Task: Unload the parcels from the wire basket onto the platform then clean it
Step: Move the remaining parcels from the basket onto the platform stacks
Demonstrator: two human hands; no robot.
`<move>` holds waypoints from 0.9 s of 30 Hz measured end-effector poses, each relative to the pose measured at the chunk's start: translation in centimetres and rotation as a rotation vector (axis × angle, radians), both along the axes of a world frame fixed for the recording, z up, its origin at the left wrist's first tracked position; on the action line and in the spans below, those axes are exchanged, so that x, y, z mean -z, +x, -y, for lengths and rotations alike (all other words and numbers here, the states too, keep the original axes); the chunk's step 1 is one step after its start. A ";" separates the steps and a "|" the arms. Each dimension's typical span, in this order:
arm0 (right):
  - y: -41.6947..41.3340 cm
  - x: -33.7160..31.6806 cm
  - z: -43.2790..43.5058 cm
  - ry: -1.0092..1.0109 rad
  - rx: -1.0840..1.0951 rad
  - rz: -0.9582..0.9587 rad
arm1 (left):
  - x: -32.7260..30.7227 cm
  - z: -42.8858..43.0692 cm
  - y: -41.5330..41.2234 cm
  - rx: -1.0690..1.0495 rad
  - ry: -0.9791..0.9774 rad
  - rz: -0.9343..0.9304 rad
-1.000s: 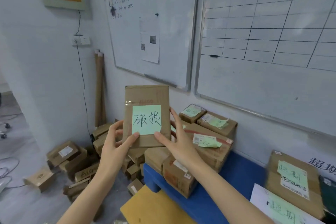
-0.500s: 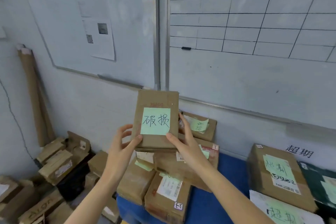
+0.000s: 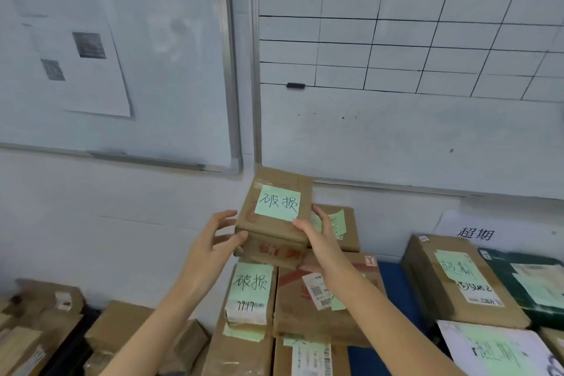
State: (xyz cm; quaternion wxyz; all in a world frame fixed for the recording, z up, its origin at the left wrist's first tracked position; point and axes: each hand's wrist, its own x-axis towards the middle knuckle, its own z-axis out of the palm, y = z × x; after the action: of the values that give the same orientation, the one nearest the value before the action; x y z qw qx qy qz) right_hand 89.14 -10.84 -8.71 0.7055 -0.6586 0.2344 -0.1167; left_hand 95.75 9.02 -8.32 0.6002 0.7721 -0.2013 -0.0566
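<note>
Gripped at its sides by the left hand (image 3: pixel 210 250) and right hand (image 3: pixel 323 243), the parcel (image 3: pixel 274 223) is best set flat on the stack (image 3: pixel 323 308).

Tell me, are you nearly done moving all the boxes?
Done: several labelled parcels already sit stacked on the blue platform. In hand: the left hand and right hand hold a green-noted parcel at the top of that stack. Left: the wire basket is out of view, so I cannot tell how many remain, and no cleaning shows yet.
</note>
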 end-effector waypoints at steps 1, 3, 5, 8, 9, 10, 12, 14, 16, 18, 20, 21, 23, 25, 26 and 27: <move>0.5 0.2 0.0 0.001 0.017 -0.013 | 0.3 -0.3 0.6 0.006 0.020 0.008; 1.4 0.4 0.0 -0.005 0.038 -0.038 | 1.1 -0.8 1.7 0.006 0.054 0.022; 2.2 0.5 0.0 -0.018 0.040 -0.060 | 1.8 -1.4 2.5 0.006 0.084 0.040; 3.7 0.7 -0.1 -0.036 0.031 -0.104 | 2.7 -1.9 3.5 -0.011 0.120 0.063; 4.1 0.8 0.0 -0.029 0.037 -0.115 | 2.9 -2.0 3.7 -0.014 0.122 0.065; 4.4 0.9 0.0 -0.019 0.046 -0.126 | 3.1 -2.0 3.8 -0.015 0.122 0.065; 5.1 1.0 0.0 -0.007 0.069 -0.139 | 3.5 -2.2 4.3 -0.012 0.131 0.070; 5.5 1.1 -0.1 -0.011 0.077 -0.136 | 3.7 -2.4 4.6 -0.006 0.141 0.079; 5.7 1.2 0.0 -0.023 0.069 -0.125 | 3.9 -2.4 5.0 -0.007 0.145 0.088; 5.7 1.4 0.2 -0.068 0.058 -0.114 | 4.1 -2.3 5.3 -0.009 0.151 0.105; 5.4 1.4 0.5 -0.192 0.064 -0.076 | 4.1 -2.1 5.4 -0.011 0.163 0.123; 5.1 1.4 0.6 -0.271 0.068 -0.042 | 4.1 -2.1 5.5 -0.013 0.174 0.139; 4.4 1.1 0.6 -0.428 0.028 0.033 | 4.0 -2.0 5.5 -0.017 0.217 0.195; 3.9 1.0 0.5 -0.627 -0.055 0.049 | 4.0 -1.9 5.6 -0.014 0.268 0.254; 3.8 1.1 0.6 -0.730 -0.092 0.035 | 3.9 -1.9 5.6 -0.013 0.290 0.276; 3.7 1.3 0.6 -0.818 -0.119 0.021 | 3.8 -1.8 5.7 -0.015 0.309 0.297</move>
State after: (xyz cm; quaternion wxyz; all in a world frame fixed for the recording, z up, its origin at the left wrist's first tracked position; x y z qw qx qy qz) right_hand 92.84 -11.42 -9.97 0.3937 -0.8958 0.1228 -0.1659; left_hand 101.41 10.81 -12.14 0.4390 0.8562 -0.2705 0.0320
